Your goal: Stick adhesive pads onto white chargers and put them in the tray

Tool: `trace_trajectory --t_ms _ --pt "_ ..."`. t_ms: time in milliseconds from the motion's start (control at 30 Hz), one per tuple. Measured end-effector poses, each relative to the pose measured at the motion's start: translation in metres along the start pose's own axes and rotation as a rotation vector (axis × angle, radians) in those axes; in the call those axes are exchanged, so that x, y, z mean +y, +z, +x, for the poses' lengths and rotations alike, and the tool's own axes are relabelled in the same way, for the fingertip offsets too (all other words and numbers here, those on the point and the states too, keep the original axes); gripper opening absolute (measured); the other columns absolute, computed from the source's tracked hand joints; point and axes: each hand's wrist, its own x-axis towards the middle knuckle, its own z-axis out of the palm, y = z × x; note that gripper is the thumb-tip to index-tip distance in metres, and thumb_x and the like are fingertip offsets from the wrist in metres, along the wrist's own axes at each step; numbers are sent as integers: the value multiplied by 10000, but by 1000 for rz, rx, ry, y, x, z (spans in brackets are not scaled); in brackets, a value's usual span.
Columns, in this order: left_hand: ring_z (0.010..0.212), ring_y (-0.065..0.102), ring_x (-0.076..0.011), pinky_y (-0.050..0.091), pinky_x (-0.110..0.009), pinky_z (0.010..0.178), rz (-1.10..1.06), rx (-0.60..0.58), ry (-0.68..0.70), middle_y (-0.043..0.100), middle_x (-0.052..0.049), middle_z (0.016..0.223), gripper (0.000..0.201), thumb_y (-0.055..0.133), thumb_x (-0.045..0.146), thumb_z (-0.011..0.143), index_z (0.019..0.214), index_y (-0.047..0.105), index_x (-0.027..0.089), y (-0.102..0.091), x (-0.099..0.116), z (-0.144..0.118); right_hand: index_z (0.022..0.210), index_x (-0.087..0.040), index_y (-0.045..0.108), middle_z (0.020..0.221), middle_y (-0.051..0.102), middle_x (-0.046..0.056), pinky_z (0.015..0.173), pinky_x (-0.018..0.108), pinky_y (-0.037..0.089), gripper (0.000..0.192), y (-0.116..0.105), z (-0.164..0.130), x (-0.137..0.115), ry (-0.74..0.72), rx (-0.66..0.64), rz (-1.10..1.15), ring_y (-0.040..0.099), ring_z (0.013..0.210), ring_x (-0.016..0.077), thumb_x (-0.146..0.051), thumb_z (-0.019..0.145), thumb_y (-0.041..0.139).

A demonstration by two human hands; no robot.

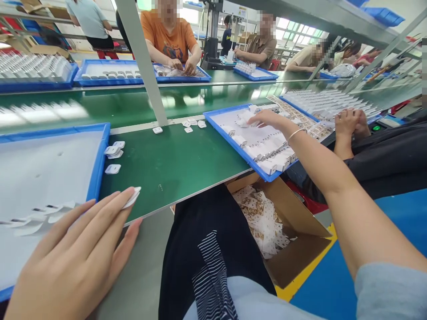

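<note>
Two hands, left hand [76, 258] loosely pinching white piece [132, 197], right hand [267, 119] fingers spread on tray [230, 144] parts

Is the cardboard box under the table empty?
No. The cardboard box below the table edge holds a heap of small white and brown pieces.

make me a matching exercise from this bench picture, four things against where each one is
Things:
1 left hand
2 right hand
3 cardboard box
4 loose white parts

Places:
a below the bench edge, by the knees
b over the blue tray on the right
c on the green bench by the post
d at the near bench edge, holding a white piece

Pairs: 1-d, 2-b, 3-a, 4-c
</note>
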Motion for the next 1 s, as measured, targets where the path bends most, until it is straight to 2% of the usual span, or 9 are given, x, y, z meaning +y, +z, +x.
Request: trace_trajectory --t_ms 100,167,233,333,467,600,700,867,1000 --pt "1124 741 -356 538 -535 1085 123 -130 238 621 24 1458 859 710 332 816 1594 346 369 19 5 6 938 -94 699 969 716 174 828 381 537 344 4 -31 -33 150 -148 645 688 997 266 -404 942 551" --pt "1155 729 -334 536 -472 1077 68 -71 299 659 -37 1431 836 737 265 812 1577 404 305 40 11 17 870 -66 691 941 723 176 774 359 516 457 19 -55 -61 242 -381 924 695 960 245 -453 986 477" --pt "1222 695 -335 531 -462 1082 -36 -68 309 659 -71 1434 763 724 231 831 1541 447 274 62 17 31 831 -71 692 907 738 179 699 316 518 468 40 -79 -87 319 -565 1007 712 910 240 -470 979 500" --pt "1354 597 -357 499 -498 1126 -137 -143 309 582 -131 1508 721 676 229 865 1537 413 212 91 24 47 875 -106 735 870 766 159 610 276 549 309 73 -105 -114 368 -756 990 730 811 233 -399 896 640" --pt "1516 397 -390 362 -567 1237 -234 -303 317 417 -189 1620 786 630 266 880 1575 280 158 110 30 45 898 -114 765 855 766 132 627 282 596 275 105 -122 -133 374 -947 955 722 757 213 -381 854 712" --pt "1582 236 -420 239 -647 1269 -249 -298 254 328 -213 1658 813 559 253 916 1609 144 166 118 27 25 891 -109 760 886 764 150 663 305 622 298 122 -132 -147 391 -1015 1059 728 801 226 -400 876 700" --pt "1565 294 -401 291 -620 1262 -236 -213 254 344 -226 1639 790 532 269 948 1611 114 177 126 16 13 881 -114 742 892 758 135 709 297 631 263 132 -136 -157 380 -1036 1133 725 796 202 -377 865 737" --pt "1508 402 -363 442 -544 1199 -298 -207 230 346 -251 1603 716 541 261 952 1571 198 153 141 -3 3 924 -136 720 856 725 73 781 308 634 149 149 -132 -170 380 -1024 1193 702 789 165 -284 916 706" --pt "1486 416 -338 428 -551 1209 -413 -199 75 385 -231 1553 663 577 207 911 1513 302 165 151 -10 0 856 -146 707 823 704 77 628 266 585 328 156 -119 -178 333 -1015 1066 649 709 154 -448 964 641"
